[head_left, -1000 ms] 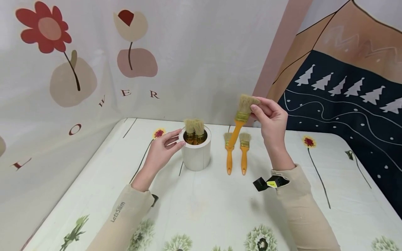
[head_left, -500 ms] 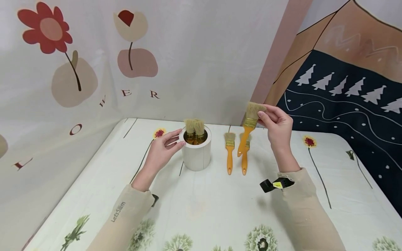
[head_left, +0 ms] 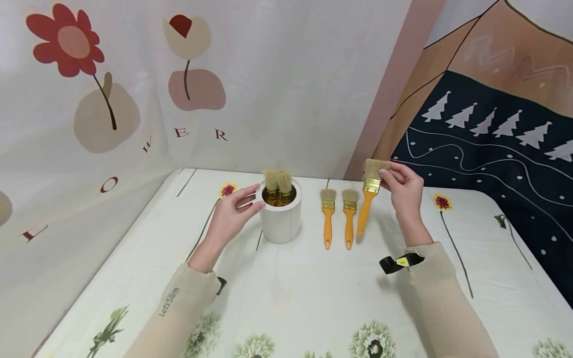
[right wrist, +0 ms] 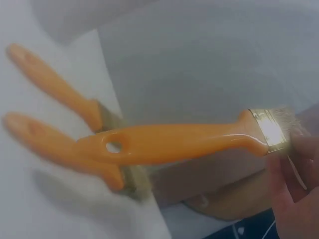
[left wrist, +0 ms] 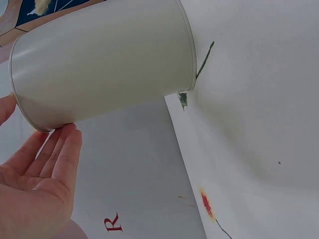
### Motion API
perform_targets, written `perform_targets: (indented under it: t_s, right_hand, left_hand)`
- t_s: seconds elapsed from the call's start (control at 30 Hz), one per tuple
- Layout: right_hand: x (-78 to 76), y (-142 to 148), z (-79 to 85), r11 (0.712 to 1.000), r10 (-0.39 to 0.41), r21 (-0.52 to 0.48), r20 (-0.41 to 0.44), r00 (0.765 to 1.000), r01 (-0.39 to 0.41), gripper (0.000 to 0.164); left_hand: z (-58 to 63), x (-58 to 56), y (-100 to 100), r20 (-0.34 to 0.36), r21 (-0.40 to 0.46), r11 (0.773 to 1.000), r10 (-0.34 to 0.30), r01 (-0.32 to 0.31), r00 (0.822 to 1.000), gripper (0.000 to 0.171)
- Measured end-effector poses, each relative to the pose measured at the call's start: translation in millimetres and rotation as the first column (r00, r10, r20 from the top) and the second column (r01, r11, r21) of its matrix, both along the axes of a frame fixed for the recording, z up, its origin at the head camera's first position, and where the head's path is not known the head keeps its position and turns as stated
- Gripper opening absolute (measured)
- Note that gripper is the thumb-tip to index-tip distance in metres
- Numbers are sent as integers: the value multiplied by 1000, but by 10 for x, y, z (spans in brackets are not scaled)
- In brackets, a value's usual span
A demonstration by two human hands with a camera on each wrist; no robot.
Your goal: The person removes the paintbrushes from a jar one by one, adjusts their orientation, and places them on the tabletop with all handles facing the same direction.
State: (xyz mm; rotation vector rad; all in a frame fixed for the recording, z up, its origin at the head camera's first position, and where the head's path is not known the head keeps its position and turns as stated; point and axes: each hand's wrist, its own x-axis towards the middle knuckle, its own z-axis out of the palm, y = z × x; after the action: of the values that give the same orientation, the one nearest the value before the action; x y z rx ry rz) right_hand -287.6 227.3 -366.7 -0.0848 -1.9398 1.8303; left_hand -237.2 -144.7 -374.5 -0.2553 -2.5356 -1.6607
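Observation:
By its bristle end, my right hand (head_left: 406, 191) pinches a paintbrush (head_left: 366, 211) with an orange handle and a gold ferrule. The brush's handle hangs down, close to the table, and it shows large in the right wrist view (right wrist: 184, 143). To its left lie two similar paintbrushes, the left one (head_left: 328, 223) and the right one (head_left: 349, 223), side by side with bristles away from me. My left hand (head_left: 230, 213) rests its straight fingers and thumb at the rim of a white cylindrical container (head_left: 280, 226). Paintbrushes (head_left: 283, 181) stand in that container, bristles up, their handles mostly hidden inside.
The table (head_left: 277, 288) wears a white cloth printed with flowers. Behind it hangs a pale curtain (head_left: 286, 99) with flower drawings and letters; a dark panel with white trees (head_left: 483, 134) is at the right. A black wrist camera (head_left: 398, 262) sits at the right cuff.
My right hand has moved right and lower with the paintbrush, from over the two lying brushes to beside them. My left hand and the container have stayed in place.

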Motion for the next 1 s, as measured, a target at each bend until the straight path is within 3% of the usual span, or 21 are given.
perform_targets:
  t_s: [0.4, 0.63, 0.83, 1.0]
  right_hand:
    - [-146, 201, -313, 1000, -25, 15, 256, 966, 22, 24]
    - [-223, 291, -434, 994, -8, 104, 380, 925, -34, 38]
    - [-292, 347, -559, 988, 19, 133, 434, 901, -85, 40]
    - [-344, 383, -671, 981, 27, 154, 505, 863, -121, 42]
  left_hand:
    - [-5, 5, 6, 2, -2, 1000, 7, -7, 1000, 50]
    - [9, 8, 3, 16, -14, 1000, 10, -10, 1000, 51]
    - [17, 6, 2, 15, -15, 1000, 13, -13, 1000, 51]
    - [13, -2, 3, 9, 2, 1000, 0, 0, 1000, 51]
